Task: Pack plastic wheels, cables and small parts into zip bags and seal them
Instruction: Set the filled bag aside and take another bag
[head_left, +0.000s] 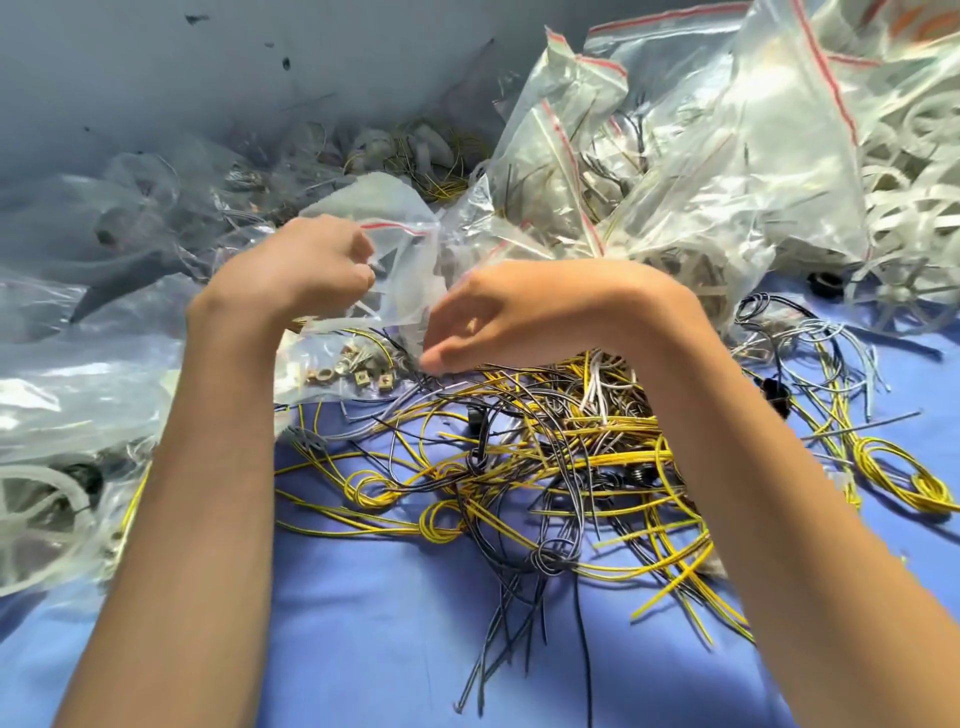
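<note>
Blue cloth covers the counter (363, 649), strewn with tangled cables (519, 467). The left hand (306, 270) grips the zip bag (405, 270) at its red-striped mouth. The right hand (509, 312) dips fingertips at its lower edge, grip unclear. The film looks flimsy and slippery, weighted by small parts (353, 371), so hold the stiffer zip rim.

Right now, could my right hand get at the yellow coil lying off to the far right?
Probably yes. The coil lies uncovered on the blue cloth, outside the tangle, and nothing stands between it and the right hand, which would first have to leave the bag.
</note>
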